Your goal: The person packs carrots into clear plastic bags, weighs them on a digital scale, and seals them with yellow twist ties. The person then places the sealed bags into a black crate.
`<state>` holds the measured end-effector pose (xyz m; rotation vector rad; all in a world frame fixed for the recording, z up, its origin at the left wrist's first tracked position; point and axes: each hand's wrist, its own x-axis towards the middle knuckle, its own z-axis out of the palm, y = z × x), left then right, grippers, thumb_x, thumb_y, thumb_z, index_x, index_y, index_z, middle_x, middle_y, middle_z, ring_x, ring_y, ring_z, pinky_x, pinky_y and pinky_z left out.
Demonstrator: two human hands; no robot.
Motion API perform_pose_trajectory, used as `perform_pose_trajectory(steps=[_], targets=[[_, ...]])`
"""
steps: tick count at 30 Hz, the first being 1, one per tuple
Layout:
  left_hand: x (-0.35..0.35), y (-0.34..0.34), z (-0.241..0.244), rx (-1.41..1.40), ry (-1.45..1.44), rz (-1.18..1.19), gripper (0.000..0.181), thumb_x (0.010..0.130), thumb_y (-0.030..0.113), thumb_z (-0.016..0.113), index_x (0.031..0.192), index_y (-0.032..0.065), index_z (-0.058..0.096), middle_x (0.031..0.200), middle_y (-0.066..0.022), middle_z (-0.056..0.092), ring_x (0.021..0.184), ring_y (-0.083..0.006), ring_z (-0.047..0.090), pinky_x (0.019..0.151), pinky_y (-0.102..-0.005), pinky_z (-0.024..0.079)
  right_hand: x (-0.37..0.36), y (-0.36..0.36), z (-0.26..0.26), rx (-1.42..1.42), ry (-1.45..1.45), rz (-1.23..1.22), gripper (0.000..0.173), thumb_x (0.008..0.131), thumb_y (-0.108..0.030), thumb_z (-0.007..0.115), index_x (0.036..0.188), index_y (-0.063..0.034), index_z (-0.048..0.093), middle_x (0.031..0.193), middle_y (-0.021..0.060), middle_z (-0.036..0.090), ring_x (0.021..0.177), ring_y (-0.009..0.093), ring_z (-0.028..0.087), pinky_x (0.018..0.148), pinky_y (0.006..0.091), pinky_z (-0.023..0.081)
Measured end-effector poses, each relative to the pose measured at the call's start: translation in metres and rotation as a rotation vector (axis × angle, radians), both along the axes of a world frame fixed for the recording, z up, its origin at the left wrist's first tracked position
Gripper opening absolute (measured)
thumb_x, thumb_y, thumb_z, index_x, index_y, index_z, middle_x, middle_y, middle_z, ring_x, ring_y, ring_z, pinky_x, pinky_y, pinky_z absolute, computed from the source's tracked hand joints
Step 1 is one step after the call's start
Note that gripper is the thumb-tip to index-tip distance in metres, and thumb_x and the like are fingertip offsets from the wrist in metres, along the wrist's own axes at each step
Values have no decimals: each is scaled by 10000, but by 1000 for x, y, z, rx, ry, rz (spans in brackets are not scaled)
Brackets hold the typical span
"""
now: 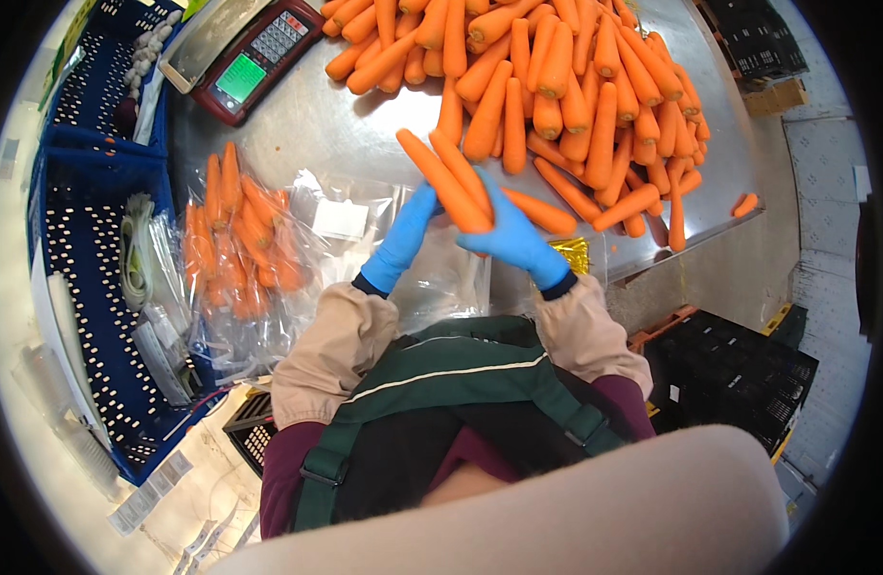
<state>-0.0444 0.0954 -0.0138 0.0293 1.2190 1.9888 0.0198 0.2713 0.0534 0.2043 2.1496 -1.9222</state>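
Both my hands wear blue gloves. My right hand point(517, 237) grips two carrots point(449, 183) side by side, their narrow tips pointing up and left. My left hand point(402, 241) is at the left side of these carrots; its fingertips are partly hidden, so I cannot tell whether it grips them. Beneath the hands lie clear plastic bags point(441, 284), and a white label point(341, 218) shows on the plastic. A large heap of loose carrots point(556, 72) spreads beyond my hands. To the left, clear bags of carrots point(244, 244) lie together on the metal table point(269, 151).
A digital scale point(251, 61) stands at the back left. Blue perforated crates point(100, 302) line the left side, one holding plastic packaging point(136, 251). Gold foil strips point(574, 255) lie by my right wrist. Carrot pieces point(745, 205) sit near the right edge. Black crates point(729, 374) stand lower right.
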Motion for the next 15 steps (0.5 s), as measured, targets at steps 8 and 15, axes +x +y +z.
perform_pose_trajectory(steps=[8,15], targets=[[59,-9,-72,-939,1570,-448,695,933,408,508,1482,49,282,1547,-151,259,1421,-323,257,1165,-492,126,112,34,2,1174,-34,308,920,603,-217,738,1430,-105,350,1110,266,524,952,445,568,765,497,512],[61,-25,-80,-744,1483,-304,546,968,216,430,1467,28,310,1506,-191,322,1382,-331,328,1154,-456,202,130,33,20,1207,6,350,925,597,-257,739,1428,-117,358,1059,244,543,918,430,578,742,500,512]])
